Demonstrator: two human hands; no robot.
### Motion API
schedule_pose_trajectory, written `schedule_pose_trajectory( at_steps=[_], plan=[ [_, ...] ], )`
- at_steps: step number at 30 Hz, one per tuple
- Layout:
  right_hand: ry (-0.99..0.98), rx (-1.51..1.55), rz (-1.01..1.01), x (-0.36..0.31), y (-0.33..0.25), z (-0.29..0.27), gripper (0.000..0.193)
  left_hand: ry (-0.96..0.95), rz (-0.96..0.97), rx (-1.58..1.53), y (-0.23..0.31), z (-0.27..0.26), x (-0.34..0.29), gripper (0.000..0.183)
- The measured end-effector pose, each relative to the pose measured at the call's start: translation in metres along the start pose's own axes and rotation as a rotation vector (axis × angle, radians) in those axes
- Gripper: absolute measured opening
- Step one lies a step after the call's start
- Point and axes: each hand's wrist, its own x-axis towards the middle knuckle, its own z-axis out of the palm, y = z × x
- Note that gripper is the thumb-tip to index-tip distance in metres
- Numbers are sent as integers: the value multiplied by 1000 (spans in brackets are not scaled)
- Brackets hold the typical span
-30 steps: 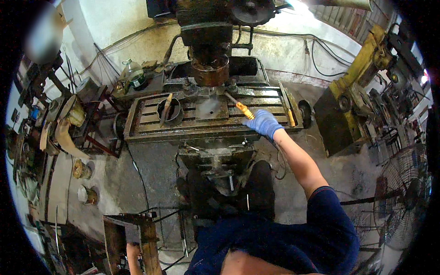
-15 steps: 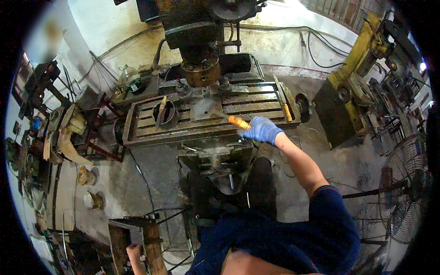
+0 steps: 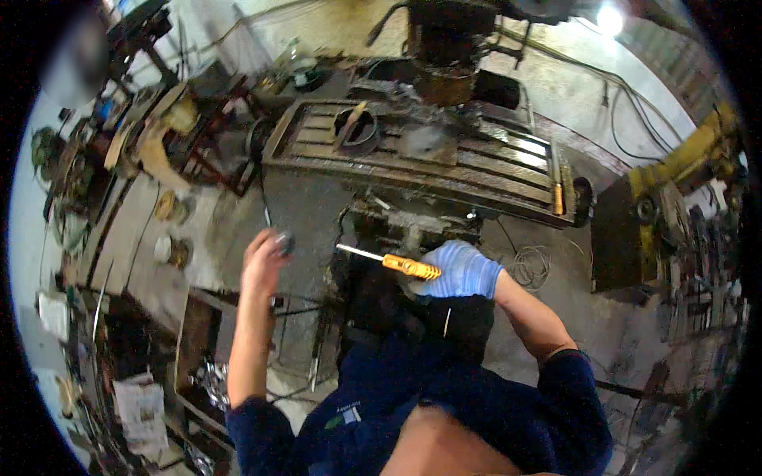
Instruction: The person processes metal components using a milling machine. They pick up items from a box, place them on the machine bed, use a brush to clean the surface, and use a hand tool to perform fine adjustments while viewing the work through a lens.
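Observation:
My right hand (image 3: pixel 458 270), in a blue-and-white knit glove, is closed around the ribbed yellow handle of a slim metal-shafted tool (image 3: pixel 409 266). The shaft points left, in front of the milling machine; the kind of tool is unclear. To the left, my bare left hand (image 3: pixel 262 258) is raised with its fingers closed on a small dark metal piece (image 3: pixel 285 243), blurred by motion. Beyond both hands lies the slotted machine table (image 3: pixel 508 186). On it stands a round metal pot (image 3: pixel 378 141) with a yellow-handled brush (image 3: pixel 357 113) leaning in it.
Another yellow-handled tool (image 3: pixel 558 198) lies on the table's right end. The milling head (image 3: pixel 448 47) hangs over the table's back. A wooden box (image 3: pixel 190 317) of metal parts stands at lower left. A coiled wire (image 3: pixel 530 267) lies on the floor at right.
My right hand has drawn the yellow-handled tool back from the machine table toward me. My left hand has risen from the wooden box with a small dark piece. The view has shifted left.

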Motion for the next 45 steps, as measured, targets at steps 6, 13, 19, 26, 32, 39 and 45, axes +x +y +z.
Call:
schedule_pose_trajectory(
  at_steps=[6, 13, 19, 26, 32, 39, 45],
  plan=[
    [6, 17, 130, -6, 2, -3, 59, -341, -12, 150, -35, 84, 23, 17],
    [53, 38, 104, -16, 28, -1, 57, -361, -52, 218, -57, 103, 49, 12],
    [469, 128, 121, -16, 90, -31, 39, -392, -15, 339, -45, 132, 71, 7],
    [641, 424, 342, 33, 193, 9, 40, -479, 550, 769, -37, 210, 117, 13],
    [656, 244, 672, 28, 167, 40, 53, -389, 809, 1028, -44, 256, 149, 19],
    [771, 237, 562, -24, 160, 51, 36, -291, 985, 1222, -50, 289, 179, 15],
    [852, 482, 574, -73, 165, 65, 25, -285, 1066, 1264, -54, 304, 195, 15]
  ],
)
